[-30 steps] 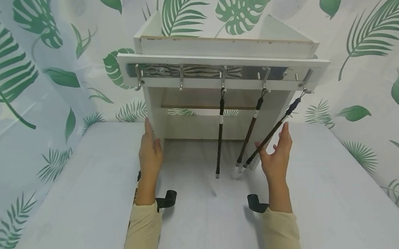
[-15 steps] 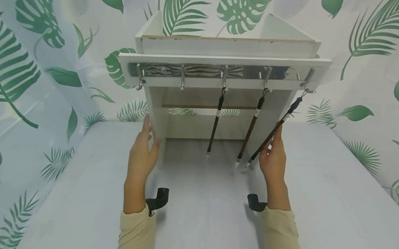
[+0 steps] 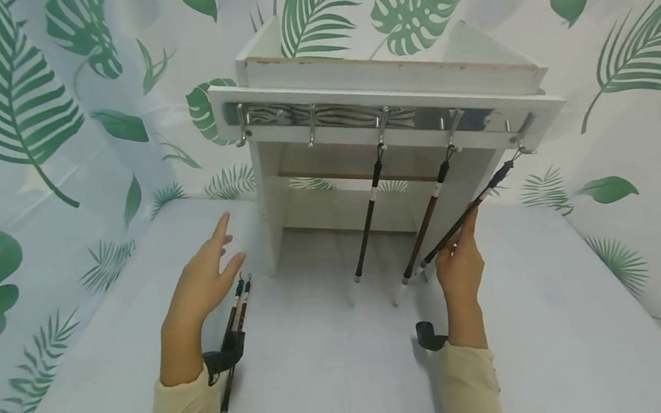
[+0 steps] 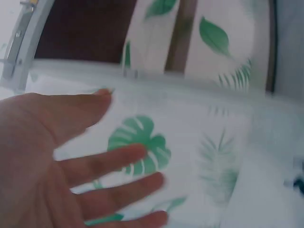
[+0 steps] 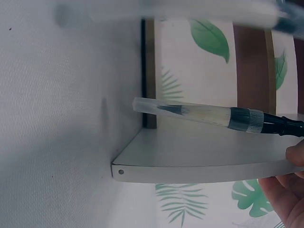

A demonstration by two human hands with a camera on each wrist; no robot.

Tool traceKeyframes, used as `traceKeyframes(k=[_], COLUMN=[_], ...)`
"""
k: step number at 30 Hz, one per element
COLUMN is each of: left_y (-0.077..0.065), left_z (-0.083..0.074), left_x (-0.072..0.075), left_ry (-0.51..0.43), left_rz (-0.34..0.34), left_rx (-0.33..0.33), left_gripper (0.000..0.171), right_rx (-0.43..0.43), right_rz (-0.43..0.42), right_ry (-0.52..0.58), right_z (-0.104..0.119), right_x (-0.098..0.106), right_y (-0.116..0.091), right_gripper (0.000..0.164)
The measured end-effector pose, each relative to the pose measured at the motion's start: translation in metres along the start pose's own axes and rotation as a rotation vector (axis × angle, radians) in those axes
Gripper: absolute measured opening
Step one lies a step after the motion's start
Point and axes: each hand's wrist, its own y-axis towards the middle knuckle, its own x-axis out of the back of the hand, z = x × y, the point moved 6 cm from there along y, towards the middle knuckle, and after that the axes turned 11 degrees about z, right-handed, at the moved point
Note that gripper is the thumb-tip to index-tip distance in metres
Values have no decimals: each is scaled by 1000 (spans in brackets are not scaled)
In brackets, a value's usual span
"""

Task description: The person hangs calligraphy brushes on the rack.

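A white shelf unit point(image 3: 269, 205) stands upright, with a hook rail point(image 3: 276, 129) across its upper front. Three capped writing brushes hang by loops from the rail: one near the middle point(image 3: 370, 219), one right of it point(image 3: 426, 221), and one slanting at the far right point(image 3: 465, 214). My right hand point(image 3: 460, 270) grips the front edge of the right side panel point(image 5: 199, 173), thumb inside and fingers outside. My left hand point(image 3: 198, 283) is off the unit to its left, fingers extended and holding nothing. Two more brushes point(image 3: 244, 302) lie on the table below it, partly hidden by the wrist.
White cloth covers the table point(image 3: 333, 377). A leaf-printed curtain point(image 3: 150, 38) encloses the back and sides. Two metal hooks at the rail's left, one of them at the end point(image 3: 242, 125), carry no brush. A black angled piece point(image 3: 430, 337) sits at the right wrist.
My left hand has left the shelf's left side and moved left and down, revealing the lying brushes. My right hand closed on the right panel and stays there. The hanging brushes swing.
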Motion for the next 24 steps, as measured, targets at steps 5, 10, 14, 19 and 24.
traceKeyframes(k=[5, 10, 14, 19, 24], left_y=[-8, -20, -29, -39, -46], left_z=[29, 60, 79, 89, 90], left_x=[-8, -28, -38, -48, -59], left_ry=[70, 117, 152, 132, 134], left_rz=[213, 436, 499, 506, 540], left_rx=[48, 128, 186, 238, 238], left_gripper=[67, 67, 63, 66, 71], right_rx=[3, 29, 37, 31, 11], right_rz=[-10, -26, -45, -48, -22], right_ry=[-18, -20, -27, -36, -30], right_z=[2, 3, 3, 1, -1], right_x=[2, 0, 3, 3, -2], right_y=[1, -1, 1, 3, 2], right_gripper=[74, 72, 73, 72, 72])
